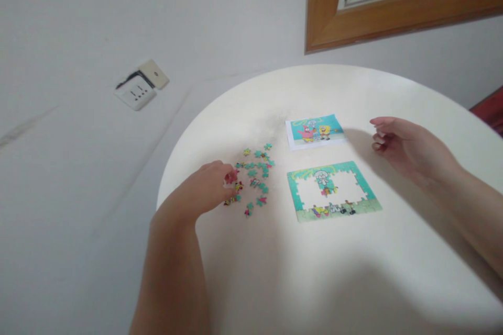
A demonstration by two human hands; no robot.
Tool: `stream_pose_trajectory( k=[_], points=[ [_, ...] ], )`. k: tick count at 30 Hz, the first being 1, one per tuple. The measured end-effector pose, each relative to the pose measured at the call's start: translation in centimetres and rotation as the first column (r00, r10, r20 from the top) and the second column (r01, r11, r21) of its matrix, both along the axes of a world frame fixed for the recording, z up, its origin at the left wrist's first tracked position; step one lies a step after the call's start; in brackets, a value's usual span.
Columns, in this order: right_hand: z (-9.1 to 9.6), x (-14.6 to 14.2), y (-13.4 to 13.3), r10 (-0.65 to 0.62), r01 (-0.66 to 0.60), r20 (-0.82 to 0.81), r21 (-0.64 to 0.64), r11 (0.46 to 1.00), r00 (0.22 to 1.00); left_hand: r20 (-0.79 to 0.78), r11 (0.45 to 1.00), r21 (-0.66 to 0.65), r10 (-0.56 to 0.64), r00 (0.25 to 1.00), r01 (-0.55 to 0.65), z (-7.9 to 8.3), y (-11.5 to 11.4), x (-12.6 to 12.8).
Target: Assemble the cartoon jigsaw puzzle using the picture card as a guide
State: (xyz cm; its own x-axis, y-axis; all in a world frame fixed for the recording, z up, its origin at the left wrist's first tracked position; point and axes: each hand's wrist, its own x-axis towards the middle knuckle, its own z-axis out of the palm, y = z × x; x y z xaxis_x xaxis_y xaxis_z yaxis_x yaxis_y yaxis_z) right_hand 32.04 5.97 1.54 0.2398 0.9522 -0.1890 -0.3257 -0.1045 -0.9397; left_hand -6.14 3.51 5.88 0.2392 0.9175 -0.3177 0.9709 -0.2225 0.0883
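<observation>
One part-built puzzle (324, 180) sits flat on the round white tabletop (275, 272), so I'll treat that as the middle of the clock: its long axis runs pretty much 9 to 3, just a bit raised at the 3 end. Over at 9 there's a scatter of loose pieces (252, 173), mostly green with some pink and yellow bits, and the left hand (210, 183) is right at their outer edge. So that's the hand near the pieces, and the puzzle lies at about its 3 o'clock, with the scatter and then a strip of tabletop in between. Fingers on that one are bent down, and something pink shows by the tips, but honestly can't tell if it's pinched or just lying behind them. Right hand (401, 144) is way over at 2, well apart from the other one, fingers loosely curled with nothing showing in them; it's closer to the puzzle but far from the pieces. Puzzle-wise, the border (330, 211) looks joined up all round, with a small cluster in the upper middle and gaps either side. Picture card (314, 133) lies flat just shy of 12, near but not touching. Nothing tall in the way, only wall sockets (137, 92) off at 10 and a wooden window frame (373, 29) around 1.
</observation>
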Motion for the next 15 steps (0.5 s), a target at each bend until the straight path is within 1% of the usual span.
stream_pose_trajectory(
  k=[5,10,15],
  points=[
    [0.2,0.0,-0.1,-0.01,0.01,0.002,0.016,1.0,1.0,0.027,0.998,0.013,0.054,0.998,-0.054,0.3,-0.3,-0.9],
    [0.1,0.0,0.0,-0.003,0.003,0.011,0.015,1.0,1.0,-0.046,0.985,-0.086,0.148,0.988,-0.151,0.7,-0.9,-1.3],
    [0.3,-0.1,-0.1,0.01,-0.011,0.014,0.023,1.0,1.0,-0.063,0.979,-0.142,0.135,0.989,-0.143,0.5,-1.2,-0.5]
  ],
)
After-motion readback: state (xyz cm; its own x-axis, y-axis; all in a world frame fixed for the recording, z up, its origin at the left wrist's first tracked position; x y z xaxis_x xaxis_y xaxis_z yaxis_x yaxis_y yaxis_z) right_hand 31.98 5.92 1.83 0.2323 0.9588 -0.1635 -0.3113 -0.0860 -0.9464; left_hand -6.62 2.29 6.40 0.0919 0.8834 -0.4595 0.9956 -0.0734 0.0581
